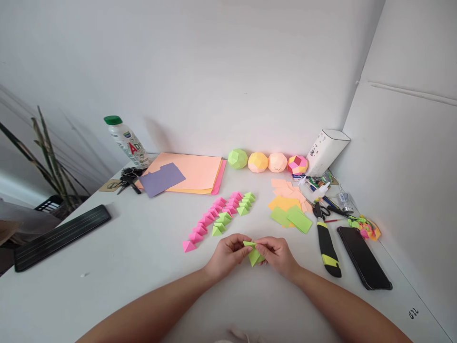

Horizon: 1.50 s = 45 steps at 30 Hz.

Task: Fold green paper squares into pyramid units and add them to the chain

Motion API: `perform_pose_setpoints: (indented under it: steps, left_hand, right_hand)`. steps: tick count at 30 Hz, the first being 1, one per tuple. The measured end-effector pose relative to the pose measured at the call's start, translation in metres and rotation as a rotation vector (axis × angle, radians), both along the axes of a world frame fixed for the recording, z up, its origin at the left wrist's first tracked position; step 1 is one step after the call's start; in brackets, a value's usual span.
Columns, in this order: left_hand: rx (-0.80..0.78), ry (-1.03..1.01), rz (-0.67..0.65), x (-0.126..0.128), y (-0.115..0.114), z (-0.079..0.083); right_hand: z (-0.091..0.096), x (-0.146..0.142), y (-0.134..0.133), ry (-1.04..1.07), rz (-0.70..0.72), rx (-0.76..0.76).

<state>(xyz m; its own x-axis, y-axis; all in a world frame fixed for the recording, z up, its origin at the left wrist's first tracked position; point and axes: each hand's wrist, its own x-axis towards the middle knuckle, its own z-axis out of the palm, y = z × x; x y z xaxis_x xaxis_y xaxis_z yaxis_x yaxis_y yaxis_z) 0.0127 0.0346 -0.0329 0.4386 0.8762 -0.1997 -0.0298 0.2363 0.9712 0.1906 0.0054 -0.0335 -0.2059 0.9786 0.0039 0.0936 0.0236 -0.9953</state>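
Note:
A small green piece of folded paper [254,256] is pinched between my two hands near the front middle of the table. My left hand [231,253] grips its left side, thumb and fingers closed. On the other side, my right hand [279,255] has its thumb pressed on the paper, and its fingers are partly hidden behind it. Beyond my hands stand rows of folded paper pieces: pink ones [207,219] and green ones [243,207]. To the right lie loose green paper slips [299,219], over orange slips [283,203] and peach slips [291,191].
Several faceted paper balls [257,162] line the wall. At right lie a utility knife [327,250], a phone [364,258], scissors [320,209] and a glue bottle [321,190]. At left are paper sheets [193,166], a white bottle [128,143], keys [130,176] and a black bar [64,236].

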Motion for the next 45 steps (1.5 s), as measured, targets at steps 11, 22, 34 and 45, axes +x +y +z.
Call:
perform_pose_setpoints:
  steps: [11, 22, 34, 45]
  left_hand:
    - [0.006, -0.015, -0.029, 0.0001, 0.0008, -0.0001]
    - [0.049, -0.007, -0.048, -0.0010, 0.0001, 0.0028]
    - [0.054, -0.062, 0.012, -0.0026, -0.0006, 0.0047]
    - [0.142, -0.026, -0.080, 0.0004, -0.0026, 0.0029]
  right_hand:
    - [0.0026, -0.0002, -0.0003, -0.010, 0.025, -0.041]
    - [0.0037, -0.0002, 0.0000, -0.011, 0.032, -0.050]
    - [0.0037, 0.0029, 0.0022, 0.040, 0.002, -0.135]
    - [0.0054, 0.0015, -0.0001, -0.007, 0.077, -0.087]
